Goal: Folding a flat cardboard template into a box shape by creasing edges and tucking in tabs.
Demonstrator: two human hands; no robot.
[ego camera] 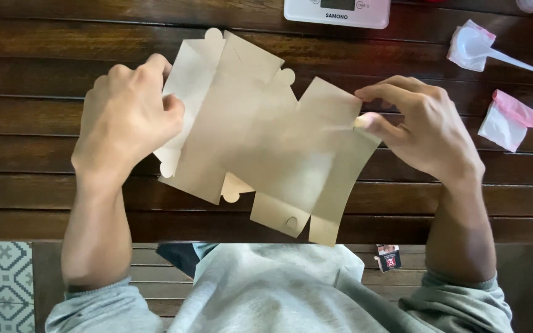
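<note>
A flat, unfolded brown cardboard box blank [260,135] with rounded tabs is held above a dark wooden slatted table [32,68]. My left hand [128,120] grips its left edge, fingers curled over the card. My right hand [424,126] pinches its right edge between thumb and fingers. The blank sits tilted, its lower flaps pointing toward my body.
A white kitchen scale [337,12] stands at the table's far edge. A white plastic scoop on a pink-edged bag [476,46] and a second small pink-and-white bag [507,120] lie at the right. A small packet [388,258] lies on the bench by my lap.
</note>
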